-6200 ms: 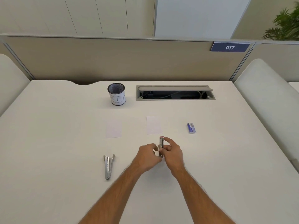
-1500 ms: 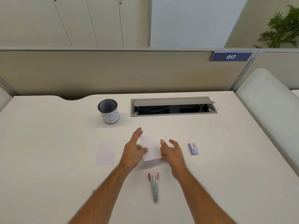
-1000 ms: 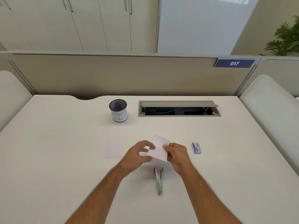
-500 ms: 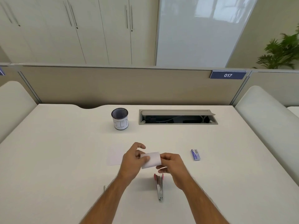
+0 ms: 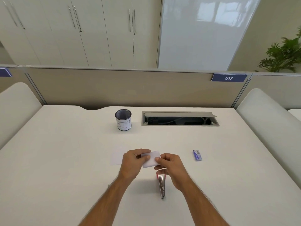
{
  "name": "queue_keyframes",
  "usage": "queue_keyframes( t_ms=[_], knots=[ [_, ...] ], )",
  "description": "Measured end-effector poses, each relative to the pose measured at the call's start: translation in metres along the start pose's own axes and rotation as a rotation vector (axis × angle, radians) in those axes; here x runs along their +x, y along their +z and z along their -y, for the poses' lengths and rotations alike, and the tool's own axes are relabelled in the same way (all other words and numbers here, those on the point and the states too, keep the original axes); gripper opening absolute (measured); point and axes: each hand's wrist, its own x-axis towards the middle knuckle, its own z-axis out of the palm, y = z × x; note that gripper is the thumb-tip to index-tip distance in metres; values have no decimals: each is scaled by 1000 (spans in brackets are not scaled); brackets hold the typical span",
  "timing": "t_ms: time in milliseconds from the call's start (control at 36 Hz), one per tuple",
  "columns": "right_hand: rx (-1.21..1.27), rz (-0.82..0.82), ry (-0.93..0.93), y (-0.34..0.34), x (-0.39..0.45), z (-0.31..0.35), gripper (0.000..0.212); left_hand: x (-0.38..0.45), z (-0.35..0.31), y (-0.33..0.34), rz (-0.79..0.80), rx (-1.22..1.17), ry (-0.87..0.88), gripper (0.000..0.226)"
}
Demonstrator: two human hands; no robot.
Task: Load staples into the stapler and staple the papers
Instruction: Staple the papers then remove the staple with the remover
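The stapler [image 5: 161,186] lies on the desk [image 5: 65,160] at six o'clock, its red end partly hidden under the right hand [image 5: 171,168]. Above it, that hand and the left hand [image 5: 132,162] pinch a small paper [image 5: 151,161] between them. At nine o'clock a second paper [image 5: 116,156] lies half covered; at three o'clock, the staple box [image 5: 197,155]. At twelve o'clock stands a labelled cup [image 5: 123,119], its lettering hard to read.

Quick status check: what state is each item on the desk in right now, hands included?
Left hand: pinching the paper slip.
Right hand: pinching it too.
Paper slip: lifted.
Second paper: flat on desk.
Stapler: lying closed.
Staple box: lying untouched.
Pen cup: upright.
Cable hatch: open.
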Motion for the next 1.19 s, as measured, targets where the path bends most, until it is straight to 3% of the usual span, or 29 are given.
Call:
queue_keyframes(
  t_ms=[417, 611, 806, 1000, 1111, 1194],
  knots=[
    [-23, -40, -10, -2, -5, -3, 18, -7, -2, 3, 9, -32, -28, 23],
    [-29, -58, -32, -5, -9, -3, 18, -20, -4, -1, 171, -321, -247, 43],
    [-40, -68, -57, -6, -11, -5, 18, -27, -9, 1, 259, -305, -354, 28],
    [36, -59, -53, -3, -15, -7, 17, -29, -7, 4, 187, -170, -222, 11],
    [127, -4, -44, 1, -19, -8, 43, -31, -7, 6, 140, -163, -169, 9],
    [157, -63, -69, 2, -18, -11, 42, -33, -7, 6, 146, -157, -155, 12]
  ],
)
